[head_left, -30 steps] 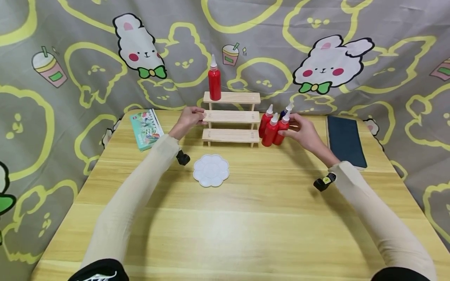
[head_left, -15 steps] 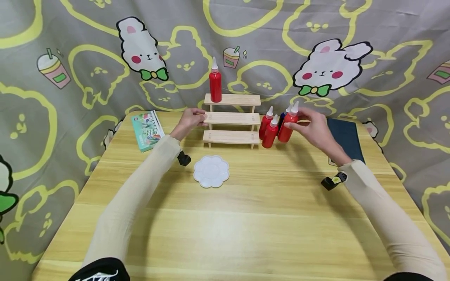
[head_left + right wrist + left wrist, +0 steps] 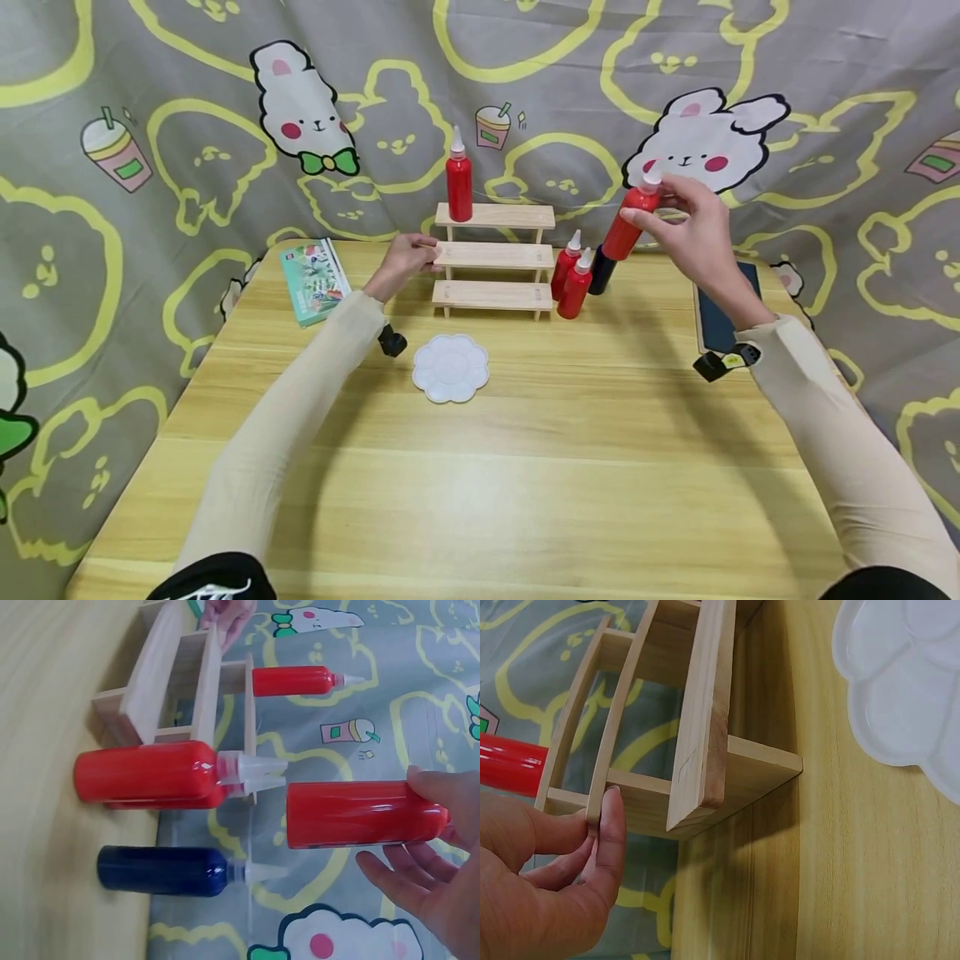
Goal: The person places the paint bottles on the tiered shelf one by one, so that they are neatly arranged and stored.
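Observation:
My right hand (image 3: 693,229) grips a red squeeze bottle (image 3: 632,221) near its white nozzle, tilted and held up off the table. Below it stands a dark blue bottle (image 3: 161,870), partly covered by the held one in the head view. Two more red bottles (image 3: 574,292) stand beside the right end of a three-step wooden rack (image 3: 495,255). My left hand (image 3: 405,262) pinches the left end of the middle shelf (image 3: 619,712) between thumb and fingers. Another red bottle (image 3: 459,187) stands upright at the left of the top shelf.
A white flower-shaped palette (image 3: 450,367) lies in front of the rack. A green illustrated box or book (image 3: 313,282) lies at the left, and a dark blue flat pad (image 3: 718,321) lies behind my right wrist. A patterned curtain (image 3: 555,75) hangs along the table's back edge.
My right hand has lifted one red bottle out of the group, moving it up and to the right and tilting it. The left hand stays at the middle shelf's end.

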A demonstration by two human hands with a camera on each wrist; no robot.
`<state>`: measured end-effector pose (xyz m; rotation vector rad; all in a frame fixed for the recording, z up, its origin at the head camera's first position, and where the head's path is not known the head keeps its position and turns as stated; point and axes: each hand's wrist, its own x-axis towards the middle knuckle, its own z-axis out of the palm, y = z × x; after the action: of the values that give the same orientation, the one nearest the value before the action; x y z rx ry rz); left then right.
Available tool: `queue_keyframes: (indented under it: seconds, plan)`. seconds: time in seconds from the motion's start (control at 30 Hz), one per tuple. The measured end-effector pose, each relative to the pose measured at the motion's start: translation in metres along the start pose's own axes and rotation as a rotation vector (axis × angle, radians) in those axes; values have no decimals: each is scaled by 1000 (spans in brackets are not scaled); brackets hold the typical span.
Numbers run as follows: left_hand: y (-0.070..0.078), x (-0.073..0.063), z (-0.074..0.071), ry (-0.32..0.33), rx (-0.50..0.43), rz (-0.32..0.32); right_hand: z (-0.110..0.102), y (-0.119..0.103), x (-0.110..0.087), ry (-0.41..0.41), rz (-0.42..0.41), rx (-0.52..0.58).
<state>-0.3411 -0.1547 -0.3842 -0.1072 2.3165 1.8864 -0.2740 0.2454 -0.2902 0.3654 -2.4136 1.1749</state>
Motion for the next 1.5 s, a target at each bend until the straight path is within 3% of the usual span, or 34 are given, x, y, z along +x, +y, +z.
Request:
queue_keyframes:
  seconds: [0.47,0.77,1.03,1.27,1.5]
  plan:
    - [0,-1,0,3,-10,-13,19,-18,26,132,-74,134]
    - [0,1,0,0,-21,-1,32,-24,40,127,-83,137]
    - [-2,0,-3,-13,-24,-2,51,-27,54,139,-114,206]
    - [0,0,-5,-7,-32,7,60,-54,50,119,-75,235]
    - [-2,0,-1,-14,-31,18,67,-56,53,98,-62,252]
